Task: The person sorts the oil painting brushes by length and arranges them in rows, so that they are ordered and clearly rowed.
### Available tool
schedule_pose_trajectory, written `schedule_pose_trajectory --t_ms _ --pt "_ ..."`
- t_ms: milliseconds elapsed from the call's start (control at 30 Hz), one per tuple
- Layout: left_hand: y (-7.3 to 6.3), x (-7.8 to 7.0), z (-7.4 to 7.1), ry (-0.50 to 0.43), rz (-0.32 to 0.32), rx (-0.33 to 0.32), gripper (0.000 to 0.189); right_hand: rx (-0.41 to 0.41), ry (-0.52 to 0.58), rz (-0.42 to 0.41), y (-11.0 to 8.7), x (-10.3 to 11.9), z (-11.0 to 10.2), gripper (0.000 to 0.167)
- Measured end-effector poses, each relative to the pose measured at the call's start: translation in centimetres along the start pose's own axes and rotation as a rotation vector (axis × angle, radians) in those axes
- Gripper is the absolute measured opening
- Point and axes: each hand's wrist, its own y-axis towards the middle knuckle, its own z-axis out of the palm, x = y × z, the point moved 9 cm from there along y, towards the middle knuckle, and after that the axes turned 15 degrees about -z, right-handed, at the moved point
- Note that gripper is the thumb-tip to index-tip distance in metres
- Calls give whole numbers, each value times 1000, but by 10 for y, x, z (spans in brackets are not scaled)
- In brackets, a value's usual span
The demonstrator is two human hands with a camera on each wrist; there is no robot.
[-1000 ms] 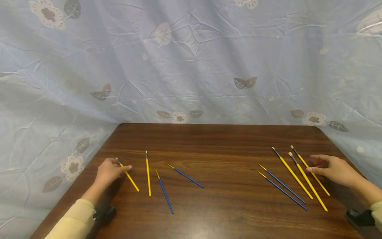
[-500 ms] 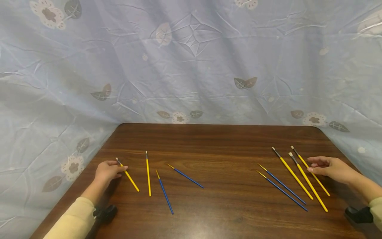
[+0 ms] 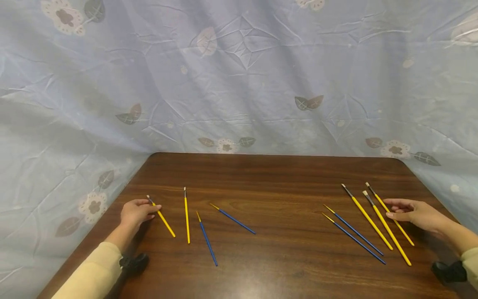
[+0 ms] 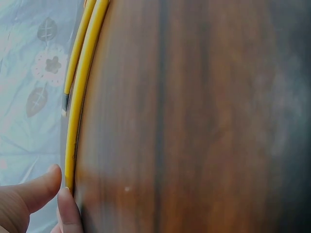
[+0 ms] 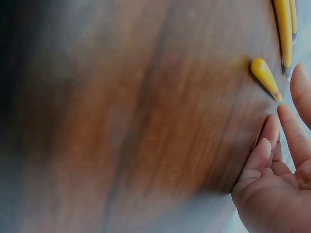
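My left hand (image 3: 136, 214) is at a yellow-handled paintbrush (image 3: 166, 224) lying at the table's left. In the left wrist view its thumb and a finger stand on either side of that paintbrush (image 4: 74, 141), a narrow gap showing beside the thumb. My right hand (image 3: 422, 214) reaches over the outermost yellow-handled paintbrush (image 3: 401, 229) on the right, thumb and index finger apart around its upper handle. The right wrist view shows the index fingertip close to the end of a yellow handle (image 5: 265, 75). Both paintbrushes rest on the wooden table (image 3: 276, 265).
Left of centre lie another yellow paintbrush (image 3: 187, 220) and two blue ones, a steep one (image 3: 208, 245) and a slanted one (image 3: 237, 221). Beside the right hand are two more yellow paintbrushes (image 3: 373, 224) and two blue ones (image 3: 352, 228). Patterned cloth (image 3: 242, 83) hangs behind the table.
My left thumb has drawn in toward the fingers, closer to the yellow paintbrush. My right hand's thumb and fingers have shifted slightly. The paintbrushes keep their places on the table.
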Motion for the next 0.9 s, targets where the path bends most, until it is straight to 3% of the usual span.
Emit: schedule_pose_trajectory --t_ms 533,900 --pt "1 -2 3 19 54 3 55 -57 14 3 0 1 0 68" --pt "6 -2 -1 36 76 -36 47 -84 22 35 -3 -4 -2 70"
